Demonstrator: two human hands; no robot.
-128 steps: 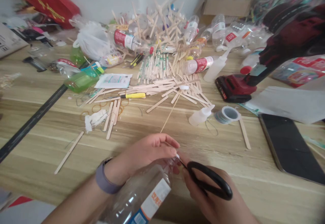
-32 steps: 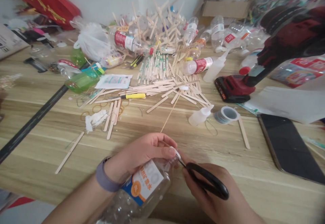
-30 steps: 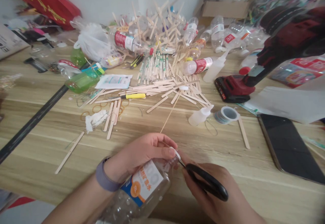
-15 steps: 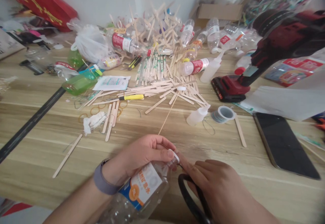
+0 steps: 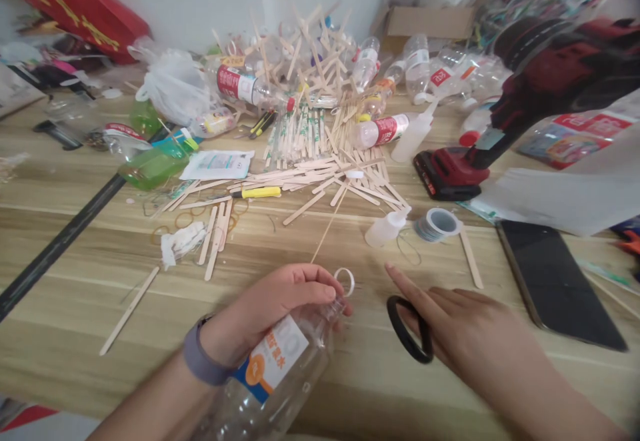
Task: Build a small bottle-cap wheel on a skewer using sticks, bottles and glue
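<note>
Left hand: grip closed on the neck of a clear plastic bottle, tilted, labelled.
White ring: one, upright at the bottle's mouth, beside the left fingertips. Judged loose from around the neck; whether wholly detached, cannot tell.
Right hand: apart from the bottle, forefinger extended, grip around a black-handled tool; its working end hidden.
Beyond: squeeze bottle, roll, dark phone.
Farther: yellow-handled cutter, loose sticks, red-and-black power tool, on the table.
</note>
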